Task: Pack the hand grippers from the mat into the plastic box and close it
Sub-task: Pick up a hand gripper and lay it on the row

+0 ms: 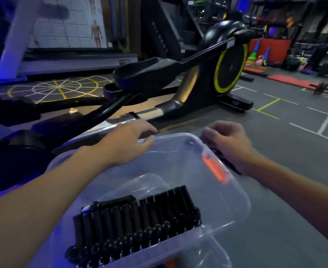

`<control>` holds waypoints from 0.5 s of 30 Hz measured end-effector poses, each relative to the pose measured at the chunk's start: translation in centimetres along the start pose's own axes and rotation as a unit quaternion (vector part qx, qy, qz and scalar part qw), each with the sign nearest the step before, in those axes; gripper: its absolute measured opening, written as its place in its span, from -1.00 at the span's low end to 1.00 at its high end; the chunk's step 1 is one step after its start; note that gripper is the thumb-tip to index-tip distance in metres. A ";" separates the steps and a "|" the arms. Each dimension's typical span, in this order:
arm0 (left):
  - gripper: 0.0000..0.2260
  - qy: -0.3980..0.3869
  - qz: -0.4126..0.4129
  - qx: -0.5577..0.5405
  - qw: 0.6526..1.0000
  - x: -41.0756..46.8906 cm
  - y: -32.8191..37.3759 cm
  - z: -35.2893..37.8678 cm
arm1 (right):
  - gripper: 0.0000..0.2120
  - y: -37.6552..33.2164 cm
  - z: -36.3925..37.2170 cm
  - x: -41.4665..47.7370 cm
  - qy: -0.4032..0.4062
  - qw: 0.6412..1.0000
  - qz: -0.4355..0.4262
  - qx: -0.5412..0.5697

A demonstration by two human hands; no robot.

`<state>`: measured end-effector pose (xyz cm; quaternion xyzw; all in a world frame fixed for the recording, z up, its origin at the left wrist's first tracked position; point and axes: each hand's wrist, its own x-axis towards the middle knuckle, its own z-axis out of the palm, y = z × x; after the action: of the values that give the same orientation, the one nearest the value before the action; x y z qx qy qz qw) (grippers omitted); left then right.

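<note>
Head view, read from left to right. The person's left hand (127,141) reaches forward over the far left rim of the clear, rounded-corner plastic box (234,190). Its fingers (147,128) are loosely spread, with the thumb touching the rim; whether the rim is gripped cannot be told.

Inside the box, toward its near left side, lies a row of black hand grippers (136,225) with foam-covered handles. They are packed side by side, with handles pointing toward the far side and coiled springs toward the near wall. The far half of the box interior is bare clear plastic. An orange object (215,169) shows through the box's right wall near the far right corner; blur hides its shape, and whether it lies inside or outside the box cannot be told.

The right hand (230,144) hovers at the far right corner of the box, just outside the rim. Its fingers (207,134) are curled together over a black object (225,161) that trails down along the right wall; motion blur leaves the object's identity uncertain.

The box stands on grey gym floor (287,161) marked with white and yellow lines. Behind it, well apart, stands a black exercise machine (231,70) with a yellow-ringed flywheel. Red mats (287,80) lie at the far right of the floor.
</note>
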<state>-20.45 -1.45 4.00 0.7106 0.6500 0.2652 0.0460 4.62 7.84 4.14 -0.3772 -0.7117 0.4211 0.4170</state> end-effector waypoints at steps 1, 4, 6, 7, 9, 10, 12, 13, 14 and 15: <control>-0.60 -0.014 0.004 0.002 1.000 0.8 1.2 0.8 | -0.81 0.9 -1.6 0.1 0.027 0.999 0.018 0.006; -0.59 -0.044 0.016 0.000 0.999 2.8 4.6 3.3 | -0.81 5.5 -6.0 0.1 0.042 0.996 0.080 -0.006; -0.60 -0.067 0.028 0.012 0.997 3.9 6.6 5.0 | -0.75 9.6 -8.4 -0.3 0.069 0.989 0.124 -0.036; -0.60 -0.078 0.033 0.022 0.996 4.4 7.6 5.9 | -0.73 11.7 -9.4 -0.6 0.084 0.985 0.142 -0.053; -0.56 -0.096 0.039 0.041 0.994 5.3 9.0 7.7 | -0.77 15.6 -11.0 -1.6 0.103 0.972 0.177 -0.113; -0.53 -0.104 0.040 0.045 0.993 5.7 9.6 8.6 | -0.81 17.2 -11.6 -2.1 0.108 0.965 0.194 -0.137; -0.43 -0.116 0.039 0.055 0.991 6.2 10.3 10.2 | -0.86 20.1 -12.5 -3.0 0.114 0.958 0.212 -0.155; -0.38 -0.122 0.040 0.064 0.990 6.3 10.4 11.0 | -0.88 21.3 -12.9 -3.3 0.118 0.955 0.220 -0.158; -0.32 -0.126 0.039 0.074 0.988 6.5 10.4 11.8 | -0.91 22.4 -13.2 -3.3 0.126 0.952 0.229 -0.157; -0.26 -0.125 0.038 0.081 0.988 6.5 10.3 12.4 | -0.95 23.4 -13.5 -3.2 0.138 0.949 0.238 -0.154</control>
<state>-5.65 6.61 -0.26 0.7639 0.6308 0.1228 0.0592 22.49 17.27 -14.15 -0.6499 -0.5926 0.3375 0.3354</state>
